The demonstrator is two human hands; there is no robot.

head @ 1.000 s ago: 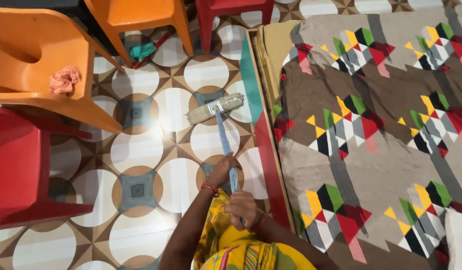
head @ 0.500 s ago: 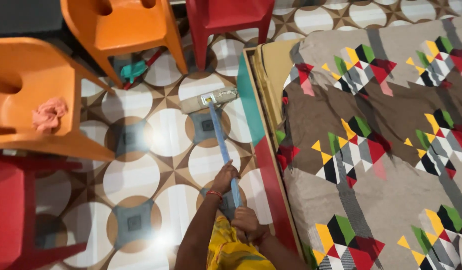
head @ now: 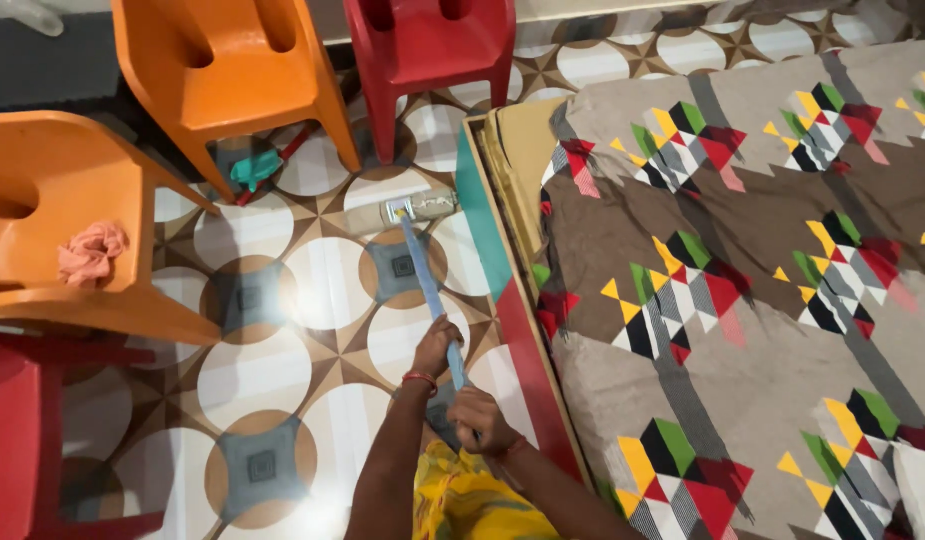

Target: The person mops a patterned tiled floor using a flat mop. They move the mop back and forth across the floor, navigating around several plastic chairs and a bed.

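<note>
1. Three plastic chairs line the left and far side: a red chair (head: pixel 22 430) near left, an orange chair (head: pixel 72 230) beyond it with a pink cloth (head: pixel 90 252) on its seat, and a second orange chair (head: pixel 227 70) farther off. Compared with a second ago they sit lower and nearer in view, so the person has stepped forward.
2. Under the far orange chair lies a teal brush (head: pixel 255 168) on the patterned floor (head: pixel 272 350).
3. The mop (head: pixel 422 270) stands in the middle. Its pale head (head: pixel 407 210) rests flat on the floor just in front of another red chair (head: pixel 432 50), farther out than a second ago, close beside the bed's corner. That reads as a forward push along the strip of floor beside the bed.
4. The left hand (head: pixel 434 345), with a red bangle, is clenched round the blue handle; the right hand (head: pixel 479 420) grasps the handle nearer the body. Both grips are closed on it.
5. On the right, the bed (head: pixel 502 250) carries a brown blanket (head: pixel 762 300) with bright triangles.
</note>
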